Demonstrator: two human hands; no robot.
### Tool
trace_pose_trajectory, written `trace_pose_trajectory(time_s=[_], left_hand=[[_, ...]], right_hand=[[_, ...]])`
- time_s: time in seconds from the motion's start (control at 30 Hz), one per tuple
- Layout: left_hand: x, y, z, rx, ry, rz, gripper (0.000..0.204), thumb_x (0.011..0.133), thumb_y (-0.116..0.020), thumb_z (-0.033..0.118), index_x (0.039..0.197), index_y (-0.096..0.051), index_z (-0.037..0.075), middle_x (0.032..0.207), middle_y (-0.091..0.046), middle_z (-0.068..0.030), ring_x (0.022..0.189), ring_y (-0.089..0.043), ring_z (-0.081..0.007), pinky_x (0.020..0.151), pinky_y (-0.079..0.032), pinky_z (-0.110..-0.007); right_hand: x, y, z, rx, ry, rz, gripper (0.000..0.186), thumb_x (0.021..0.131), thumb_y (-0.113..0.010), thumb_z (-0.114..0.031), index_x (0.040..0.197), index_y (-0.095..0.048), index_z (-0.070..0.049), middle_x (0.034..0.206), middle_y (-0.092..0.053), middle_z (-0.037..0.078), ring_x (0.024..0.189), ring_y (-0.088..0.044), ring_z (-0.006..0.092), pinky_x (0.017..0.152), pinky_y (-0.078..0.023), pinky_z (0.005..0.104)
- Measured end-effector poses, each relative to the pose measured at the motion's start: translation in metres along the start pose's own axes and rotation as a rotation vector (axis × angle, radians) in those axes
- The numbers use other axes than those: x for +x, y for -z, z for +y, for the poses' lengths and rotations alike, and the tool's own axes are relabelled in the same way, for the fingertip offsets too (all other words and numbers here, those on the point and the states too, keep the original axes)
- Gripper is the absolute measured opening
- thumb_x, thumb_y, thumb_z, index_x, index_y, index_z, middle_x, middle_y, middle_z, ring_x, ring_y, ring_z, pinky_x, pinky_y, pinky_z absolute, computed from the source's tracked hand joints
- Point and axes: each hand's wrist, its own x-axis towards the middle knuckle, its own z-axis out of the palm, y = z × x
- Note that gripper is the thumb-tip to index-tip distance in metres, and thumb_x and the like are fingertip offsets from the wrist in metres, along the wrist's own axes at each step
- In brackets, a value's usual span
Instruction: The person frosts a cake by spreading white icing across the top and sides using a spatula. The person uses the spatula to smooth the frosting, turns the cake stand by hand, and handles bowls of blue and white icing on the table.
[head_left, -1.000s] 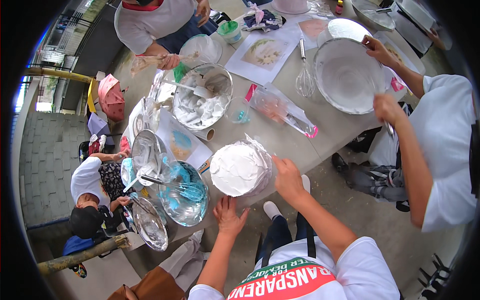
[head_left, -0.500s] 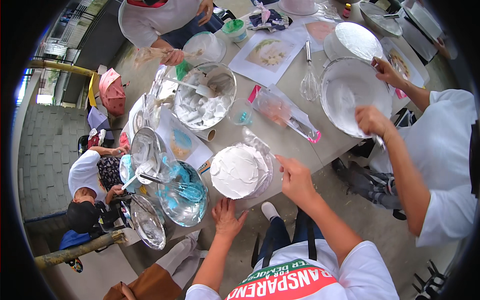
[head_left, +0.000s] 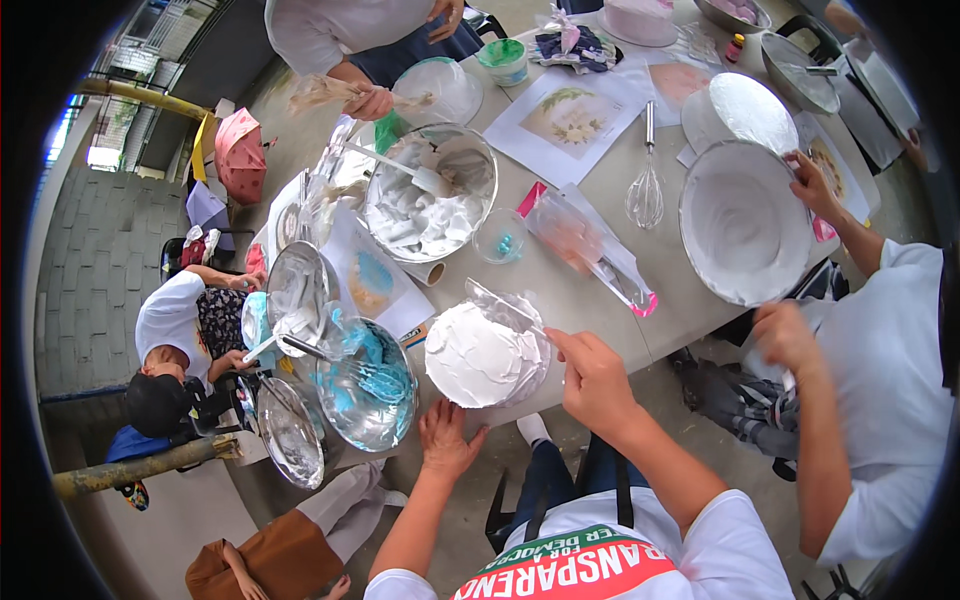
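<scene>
beside both hands (head_left: pixel 449 441) (head_left: pixel 597 378), white-frosted cake (head_left: pixel 482 352)

The icing (head_left: pixel 478 352) looks rough, the whisk (head_left: pixel 648 168) glossy metal.

Only legible txt: wht caps on grn + red bands, front of my wht shirt (head_left: pixel 575 562), cut off at btm edge. Orange pack (head_left: pixel 414 335), sm. bottle (head_left: pixel 735 47): print too tiny.

pink umbrella (head_left: pixel 238 160); wire whisk (head_left: pixel 649 152) beside printed flower picture (head_left: pixel 570 115)
</scene>
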Motion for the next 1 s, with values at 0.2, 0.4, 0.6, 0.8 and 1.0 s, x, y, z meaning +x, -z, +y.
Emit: trace_pose_trajectory(time_s=[0.2,0.4,0.6,0.8,1.0], left_hand=[[0.006,0.004,0.01,-0.016,0.027,0.006,0.065,0.076,-0.074,0.042,0.125,-0.052,0.005,0.13,-0.051,-0.0184,0.124,-0.044,-0.0371,0.097,-0.035,-0.053],[0.007,0.004,0.01,-0.033,0.028,0.016,0.064,0.075,-0.074,0.041,0.125,-0.053,0.005,0.13,-0.052,-0.0181,0.125,-0.044,-0.0371,0.098,-0.036,-0.052],[0.001,0.003,0.007,-0.036,0.041,0.042,0.062,0.075,-0.074,0.04,0.123,-0.055,0.005,0.13,-0.052,-0.0168,0.125,-0.044,-0.0359,0.097,-0.036,-0.052],[0.008,0.003,0.008,-0.031,0.034,0.032,0.066,0.074,-0.075,0.039,0.126,-0.053,0.005,0.131,-0.052,-0.0162,0.125,-0.043,-0.0358,0.098,-0.035,-0.052],[0.01,0.007,0.009,-0.033,0.019,0.041,0.064,0.075,-0.075,0.04,0.125,-0.054,0.005,0.13,-0.053,-0.016,0.125,-0.044,-0.0354,0.098,-0.035,-0.051]], right_hand=[[0.015,-0.02,0.059,-0.189,0.022,0.077,0.041,0.077,-0.053,0.01,0.114,-0.065,-0.001,0.081,-0.062,0.015,0.076,-0.062,0.0337,0.068,-0.049,0.042],[0.026,-0.029,0.077,-0.229,0.025,0.003,0.039,0.077,-0.054,0.009,0.113,-0.066,-0.002,0.081,-0.062,0.014,0.075,-0.062,0.0335,0.069,-0.049,0.0434],[0.024,0.0,0.018,-0.002,0.067,-0.04,0.043,0.073,-0.055,0.009,0.113,-0.066,-0.003,0.083,-0.061,0.017,0.078,-0.062,0.0362,0.069,-0.05,0.044],[0.042,-0.029,0.074,-0.24,0.08,-0.015,0.044,0.075,-0.055,0.006,0.116,-0.064,-0.004,0.084,-0.062,0.016,0.078,-0.063,0.0363,0.07,-0.051,0.0442],[0.048,-0.033,0.072,-0.284,0.108,-0.076,0.038,0.078,-0.055,0.007,0.113,-0.066,-0.003,0.081,-0.062,0.015,0.074,-0.061,0.0351,0.069,-0.05,0.0434]])
